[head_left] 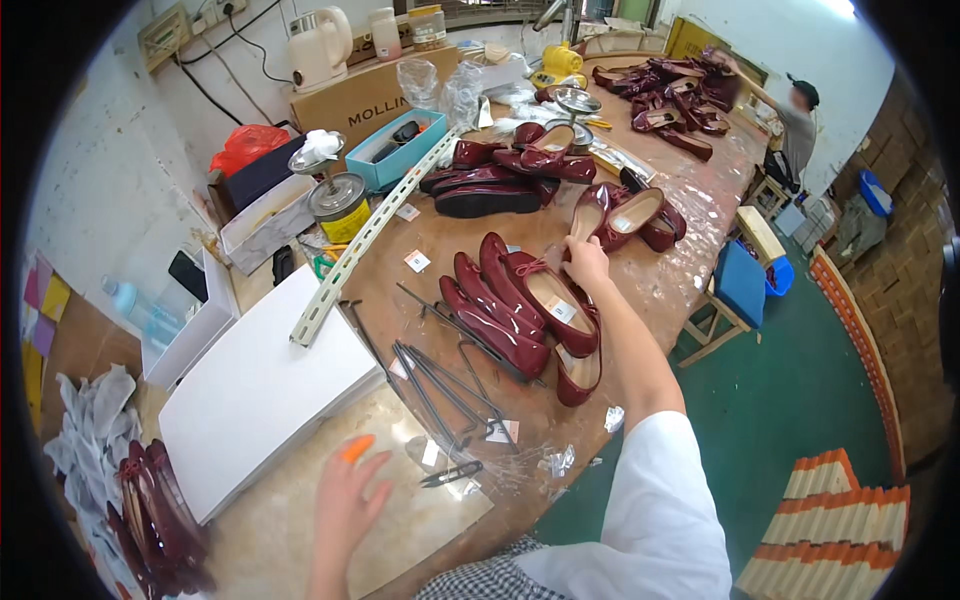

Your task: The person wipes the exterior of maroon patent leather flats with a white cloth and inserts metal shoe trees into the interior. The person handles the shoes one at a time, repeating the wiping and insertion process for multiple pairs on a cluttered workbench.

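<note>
My right hand (588,262) reaches out across the table, its fingers closed on the near end of a glossy dark-red flat shoe (590,212). Beside that one lies another dark-red shoe (636,212) with a pale insole. Nearer to me sits a group of dark-red flats (495,318), some on their sides, one with a bow and a white label inside. My left hand (348,492) hovers over the near table with fingers apart, holding nothing; an orange cover sits on one finger. Thin black metal rods (445,392) and small snips (452,474) lie between my hands.
A stack of white paper (270,390) and a slotted metal bar (375,235) lie left. More shoes (150,510) sit at the near left, with further piles (680,95) at the far end, where another person (798,130) works. A blue-topped stool (738,285) stands right.
</note>
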Action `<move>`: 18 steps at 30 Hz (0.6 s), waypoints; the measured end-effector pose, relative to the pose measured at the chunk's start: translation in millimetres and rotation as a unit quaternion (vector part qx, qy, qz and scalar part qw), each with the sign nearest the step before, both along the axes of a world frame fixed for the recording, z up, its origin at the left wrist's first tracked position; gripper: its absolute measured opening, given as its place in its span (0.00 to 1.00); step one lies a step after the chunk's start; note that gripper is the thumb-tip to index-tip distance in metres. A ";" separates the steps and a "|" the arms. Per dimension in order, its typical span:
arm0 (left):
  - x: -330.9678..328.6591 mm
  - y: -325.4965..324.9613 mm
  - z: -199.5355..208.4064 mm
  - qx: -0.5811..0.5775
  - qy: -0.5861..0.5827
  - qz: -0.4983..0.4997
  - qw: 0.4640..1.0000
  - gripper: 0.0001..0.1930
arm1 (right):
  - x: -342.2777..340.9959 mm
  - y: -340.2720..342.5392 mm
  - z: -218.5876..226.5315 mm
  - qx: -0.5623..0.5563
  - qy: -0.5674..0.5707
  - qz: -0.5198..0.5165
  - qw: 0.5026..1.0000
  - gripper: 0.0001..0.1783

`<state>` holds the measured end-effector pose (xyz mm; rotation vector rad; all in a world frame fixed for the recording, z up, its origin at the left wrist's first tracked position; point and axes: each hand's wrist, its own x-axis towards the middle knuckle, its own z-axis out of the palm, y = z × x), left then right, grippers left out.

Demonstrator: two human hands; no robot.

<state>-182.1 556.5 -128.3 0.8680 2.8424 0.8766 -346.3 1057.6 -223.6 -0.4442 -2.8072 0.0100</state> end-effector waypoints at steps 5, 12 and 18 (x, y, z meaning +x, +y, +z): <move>30.3 -8.6 -19.2 0.212 -0.260 0.042 0.941 0.24 | 65.7 -104.1 107.8 -0.376 0.152 0.232 0.884 0.04; 47.3 14.7 -84.1 0.593 -0.475 0.158 0.630 0.32 | 173.9 -219.3 131.2 -0.258 0.021 0.352 0.899 0.26; 89.1 -71.7 -93.0 0.520 -0.467 0.181 0.692 0.28 | 125.2 -66.3 44.5 -0.174 0.085 0.177 0.965 0.20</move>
